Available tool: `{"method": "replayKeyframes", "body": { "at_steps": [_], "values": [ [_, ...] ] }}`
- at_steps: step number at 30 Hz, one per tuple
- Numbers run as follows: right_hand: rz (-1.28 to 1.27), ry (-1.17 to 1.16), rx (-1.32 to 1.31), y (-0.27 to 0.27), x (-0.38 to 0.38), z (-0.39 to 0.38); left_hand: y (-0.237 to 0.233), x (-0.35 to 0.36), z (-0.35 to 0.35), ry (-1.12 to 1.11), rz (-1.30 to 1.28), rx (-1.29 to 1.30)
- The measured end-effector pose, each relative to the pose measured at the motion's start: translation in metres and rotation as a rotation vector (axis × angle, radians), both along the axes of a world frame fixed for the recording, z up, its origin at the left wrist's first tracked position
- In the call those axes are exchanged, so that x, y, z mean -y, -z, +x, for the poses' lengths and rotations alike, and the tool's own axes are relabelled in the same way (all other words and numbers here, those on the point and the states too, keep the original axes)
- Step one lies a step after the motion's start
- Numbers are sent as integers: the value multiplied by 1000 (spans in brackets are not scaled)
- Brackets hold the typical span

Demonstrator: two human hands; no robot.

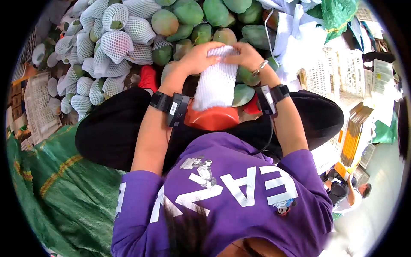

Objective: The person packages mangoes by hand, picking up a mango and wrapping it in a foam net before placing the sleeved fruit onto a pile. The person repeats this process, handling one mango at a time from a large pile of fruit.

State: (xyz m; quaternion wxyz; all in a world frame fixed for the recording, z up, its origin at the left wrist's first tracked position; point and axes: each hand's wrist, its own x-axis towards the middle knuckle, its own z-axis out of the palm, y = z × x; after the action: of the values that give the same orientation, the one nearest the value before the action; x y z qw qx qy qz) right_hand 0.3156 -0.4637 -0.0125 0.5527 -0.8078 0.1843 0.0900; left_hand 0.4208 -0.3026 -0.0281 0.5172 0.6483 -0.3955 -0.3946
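A white foam net sleeve (pixel 215 84) stands over a red-orange round object (pixel 212 118) between my legs. My left hand (pixel 200 58) is at the sleeve's upper left edge, its fingers bent round the rim. On the opposite side, my right hand (pixel 248 56) grips the same rim with its fingers curled. Whether anything is inside the sleeve cannot be made out. Bare green mangoes (pixel 188 12) lie just beyond and beneath my hands.
Many mangoes in white foam nets (pixel 116 46) are heaped at the upper left. Green woven sacking (pixel 81 188) lies at the lower left. White sleeves (pixel 305 45) and printed cardboard (pixel 336 70) are at the right. Another person (pixel 349 192) is at the lower right.
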Motion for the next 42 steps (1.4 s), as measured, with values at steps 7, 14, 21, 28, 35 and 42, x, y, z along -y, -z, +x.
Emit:
{"method": "replayKeyframes", "body": {
  "at_steps": [7, 14, 21, 28, 35, 42],
  "values": [
    [482, -25, 112, 121, 2, -21, 29, -14, -2, 263, 667, -149],
    [1282, 621, -101, 134, -10, -37, 116, -9, -28, -466, -282, -1191],
    [-592, -68, -399, 111, -27, -24, 168, -45, -56, -491, 820, 60],
    [-364, 114, -497, 160, -43, -41, 238, -37, -85, -291, 936, -693],
    [-559, 40, -321, 114, -30, -1, 169, -35, -61, -400, 233, -1569],
    [142, 715, 102, 39, -33, 26, 89, -2, -25, -392, -405, -1626]
  ]
}}
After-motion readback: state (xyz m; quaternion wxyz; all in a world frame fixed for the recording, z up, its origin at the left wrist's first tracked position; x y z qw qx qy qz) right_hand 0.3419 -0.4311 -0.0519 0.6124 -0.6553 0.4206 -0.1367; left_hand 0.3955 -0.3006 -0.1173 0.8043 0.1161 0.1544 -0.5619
